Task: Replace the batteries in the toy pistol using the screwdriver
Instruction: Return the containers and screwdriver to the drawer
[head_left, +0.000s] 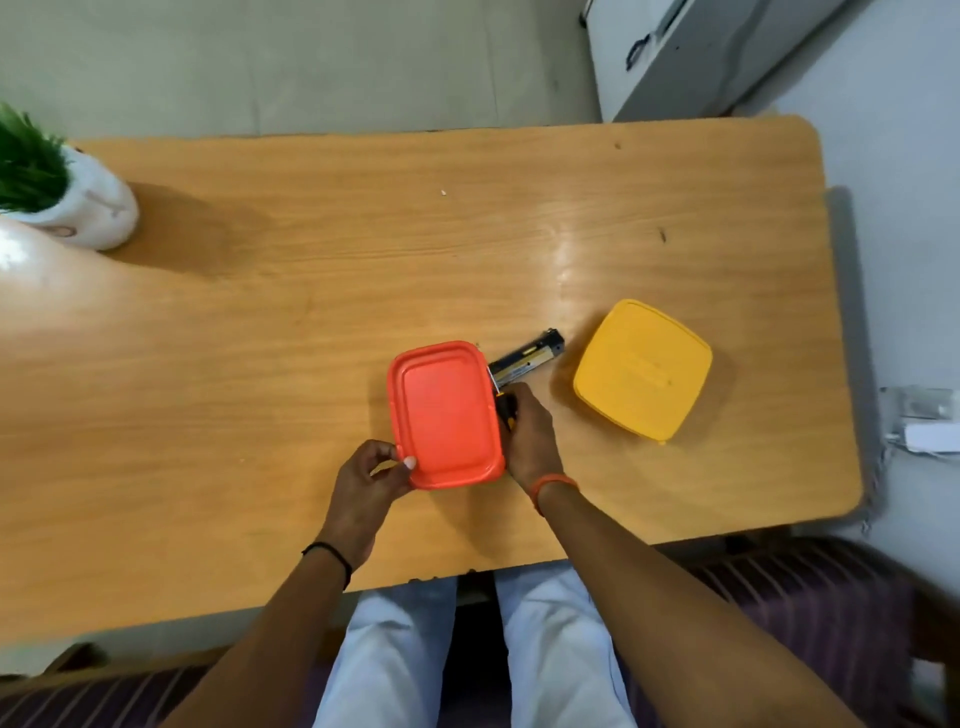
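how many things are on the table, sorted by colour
Orange: 1, the orange lidded box
Yellow: 1, the yellow lidded box
Black and yellow: 2, the toy pistol and the screwdriver in the right hand
White: 1, the plant pot
Total: 5 on the table

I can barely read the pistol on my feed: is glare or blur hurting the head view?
Head view: bright glare streak on the table just beyond the toy pistol; wide-angle bending at the table edges; plant pot soft and overexposed nearby; right hand partly hides the pistol.
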